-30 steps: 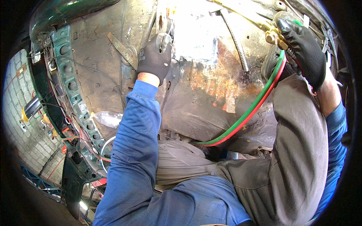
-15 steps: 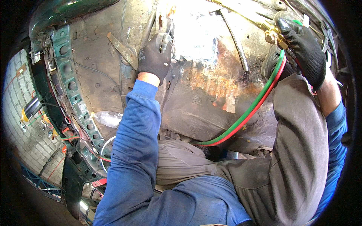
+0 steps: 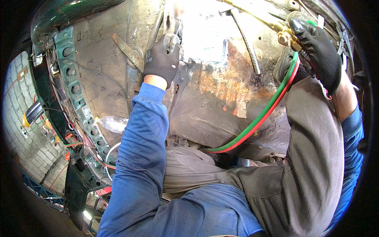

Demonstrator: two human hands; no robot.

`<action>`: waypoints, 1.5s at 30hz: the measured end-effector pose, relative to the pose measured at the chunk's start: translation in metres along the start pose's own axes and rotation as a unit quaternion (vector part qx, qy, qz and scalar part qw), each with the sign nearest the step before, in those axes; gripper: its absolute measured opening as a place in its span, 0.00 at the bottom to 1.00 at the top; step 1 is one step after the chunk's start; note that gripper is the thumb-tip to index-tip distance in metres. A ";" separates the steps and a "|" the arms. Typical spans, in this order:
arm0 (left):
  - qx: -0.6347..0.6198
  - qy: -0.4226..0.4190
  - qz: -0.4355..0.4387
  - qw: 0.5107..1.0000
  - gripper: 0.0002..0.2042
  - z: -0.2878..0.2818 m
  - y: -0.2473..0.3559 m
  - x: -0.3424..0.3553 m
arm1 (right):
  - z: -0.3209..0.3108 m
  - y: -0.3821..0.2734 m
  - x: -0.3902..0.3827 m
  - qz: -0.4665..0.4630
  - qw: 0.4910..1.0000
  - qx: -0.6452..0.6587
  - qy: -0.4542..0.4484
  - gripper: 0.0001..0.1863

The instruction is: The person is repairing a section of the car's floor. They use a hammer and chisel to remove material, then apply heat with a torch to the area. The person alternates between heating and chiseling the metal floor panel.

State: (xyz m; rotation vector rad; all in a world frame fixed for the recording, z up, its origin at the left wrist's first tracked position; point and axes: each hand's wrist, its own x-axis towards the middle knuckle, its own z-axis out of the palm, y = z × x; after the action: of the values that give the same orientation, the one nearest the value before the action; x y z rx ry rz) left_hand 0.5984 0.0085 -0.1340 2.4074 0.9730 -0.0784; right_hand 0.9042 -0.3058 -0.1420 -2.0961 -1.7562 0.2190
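My right hand (image 3: 318,51), in a black glove, is wrapped round a brass gas torch (image 3: 285,36) at the upper right. The torch's long tube runs up and left toward a very bright glare. From its rear a green and red twin hose (image 3: 272,106) curves down to my legs. My left hand (image 3: 162,59), also gloved, is closed at the metal panel's upper middle. What it holds, if anything, is hidden by the fingers. Between the hands lies the panel's scorched, rusty patch (image 3: 225,85), and a hammer with a ribbed rod handle (image 3: 245,43) rests beside it.
A flat rusty metal strip (image 3: 128,52) lies left of my left hand. A clear plastic bottle (image 3: 113,124) lies by my left forearm. The green perforated body edge (image 3: 75,89) and loose cables border the left. Pliers (image 3: 347,43) are at the far right.
Both hands and the torch keep almost the same place. Near the top, the glare beyond my left hand looks slightly different.
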 end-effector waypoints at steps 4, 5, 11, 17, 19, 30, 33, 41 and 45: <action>-0.001 0.001 -0.001 1.000 0.12 0.000 0.000 -0.001 | 0.003 0.008 -0.004 -0.002 1.000 -0.008 -0.008 0.18; 0.001 -0.001 -0.003 1.000 0.12 -0.001 0.000 -0.001 | 0.002 0.008 -0.004 -0.005 1.000 -0.007 -0.004 0.17; -0.013 0.004 0.010 1.000 0.12 0.002 -0.004 -0.001 | -0.001 -0.006 0.006 0.010 0.999 0.029 0.011 0.16; 0.011 0.006 0.013 1.000 0.12 0.002 -0.002 0.000 | 0.000 0.004 0.000 -0.010 1.000 0.015 -0.002 0.19; 0.012 0.007 0.011 1.000 0.11 0.001 0.000 -0.001 | -0.001 0.002 0.000 -0.012 1.000 0.005 0.005 0.20; 0.013 -0.003 -0.011 1.000 0.12 0.000 0.003 -0.002 | 0.004 0.008 -0.003 0.001 1.000 0.020 -0.010 0.23; -0.009 -0.003 -0.009 1.000 0.12 0.000 0.001 -0.002 | 0.002 0.005 0.002 -0.010 1.000 0.029 -0.002 0.23; -0.091 -0.024 -0.063 0.994 0.12 -0.011 0.020 -0.019 | -0.012 -0.006 0.001 0.049 0.995 0.084 0.004 0.12; -0.186 -0.035 -0.063 0.980 0.14 -0.020 0.020 -0.047 | -0.047 -0.030 0.013 0.186 0.959 0.212 -0.029 0.13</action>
State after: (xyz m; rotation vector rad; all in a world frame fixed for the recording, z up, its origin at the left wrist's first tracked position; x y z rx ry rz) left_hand 0.5742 -0.0226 -0.0965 1.9902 1.0065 -0.0244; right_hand 0.8965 -0.2986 -0.0851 -2.0823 -1.1903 0.7011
